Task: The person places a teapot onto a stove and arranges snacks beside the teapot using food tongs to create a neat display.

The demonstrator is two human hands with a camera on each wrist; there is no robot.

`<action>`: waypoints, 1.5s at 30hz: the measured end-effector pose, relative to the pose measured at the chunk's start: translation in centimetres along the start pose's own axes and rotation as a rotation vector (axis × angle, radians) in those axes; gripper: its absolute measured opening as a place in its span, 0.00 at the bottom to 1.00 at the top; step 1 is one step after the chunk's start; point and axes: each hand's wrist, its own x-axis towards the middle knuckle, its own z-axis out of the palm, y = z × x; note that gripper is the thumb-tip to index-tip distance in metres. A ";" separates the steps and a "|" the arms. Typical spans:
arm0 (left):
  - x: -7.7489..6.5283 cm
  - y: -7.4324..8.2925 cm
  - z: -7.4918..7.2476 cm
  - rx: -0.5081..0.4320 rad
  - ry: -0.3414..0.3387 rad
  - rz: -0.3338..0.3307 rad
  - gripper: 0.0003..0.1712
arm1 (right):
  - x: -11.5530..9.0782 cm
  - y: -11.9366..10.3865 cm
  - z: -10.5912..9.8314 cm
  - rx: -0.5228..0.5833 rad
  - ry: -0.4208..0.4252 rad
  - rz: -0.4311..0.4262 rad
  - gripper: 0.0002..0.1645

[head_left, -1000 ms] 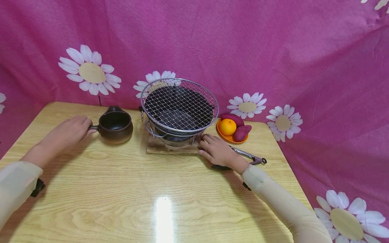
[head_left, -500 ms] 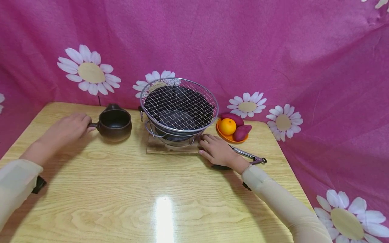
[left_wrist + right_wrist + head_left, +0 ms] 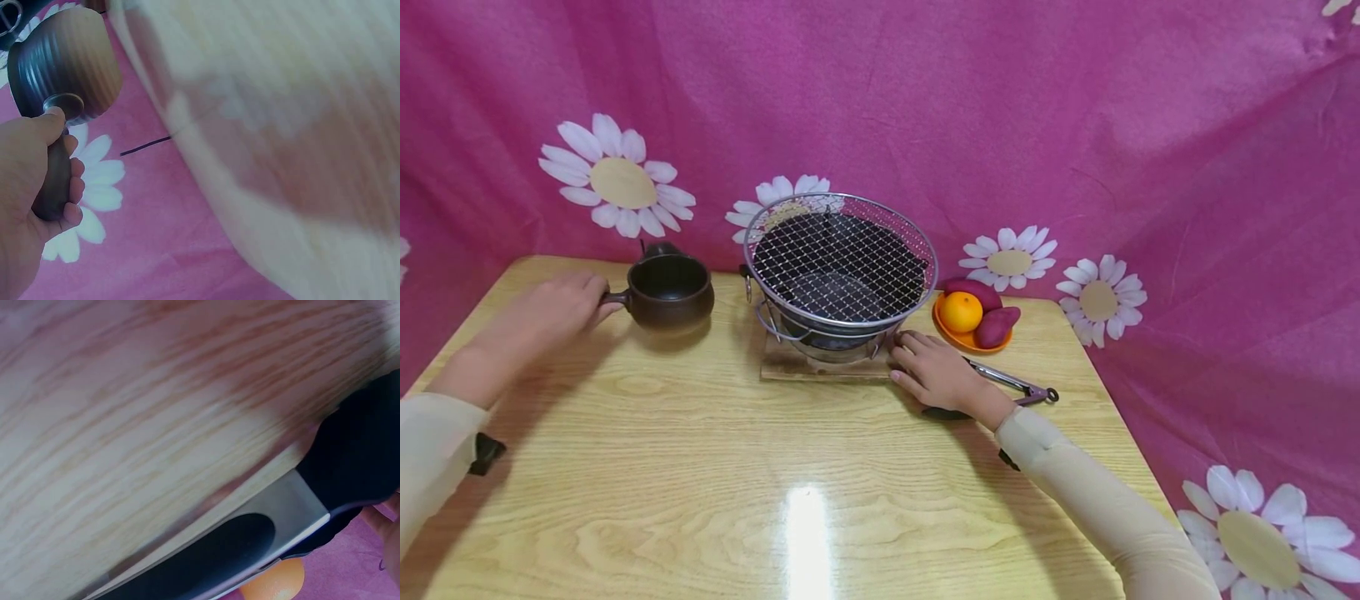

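- Nearest to us lies the wooden table (image 3: 700, 500), with a bright reflection on its surface.
- Next we see the right hand (image 3: 936, 373), with the bent fingers pointing toward the wooden board (image 3: 782, 368). It lies over the tongs (image 3: 1011, 382); whether the fingers are clamped on them, or only rest there, we cannot tell, because the hand covers this place.
- Farther to the left, the left hand (image 3: 553, 310) has its fingers wrapped round the handle (image 3: 53, 181) of the brown pot, with the thumb along its top, near the body; the left wrist view shows this clearly.
- The pot (image 3: 670, 312) is at the left back part of the table, apart from the grill, and its mouth faces upward. It seems to be slightly above the wood, but we cannot be certain.
- We judge that the step in hand is moving the pot by its handle, while the right hand waits near the tongs. The next move probably calls for a firm, level grip, and for setting the base down flat, without hitting the grill.
- In the middle stands the grill (image 3: 841, 262) with its round wire mesh, over the board.
- At the right back, an orange plate (image 3: 950, 337) carries an orange fruit (image 3: 961, 312) and two purple sweet potatoes (image 3: 996, 328).
- Behind everything hangs the pink cloth (image 3: 1000, 125) with white flowers.
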 end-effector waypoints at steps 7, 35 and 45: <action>1.2 -0.3 -1.5 0.085 0.167 0.121 0.43 | 0.0 0.0 0.0 0.004 -0.003 0.002 0.20; 5.0 1.7 -6.9 0.149 0.234 0.107 0.51 | 0.0 0.1 0.5 -0.005 0.023 -0.007 0.20; 5.9 2.6 -7.6 0.209 0.310 0.158 0.45 | -0.1 0.0 0.3 -0.005 0.024 -0.004 0.20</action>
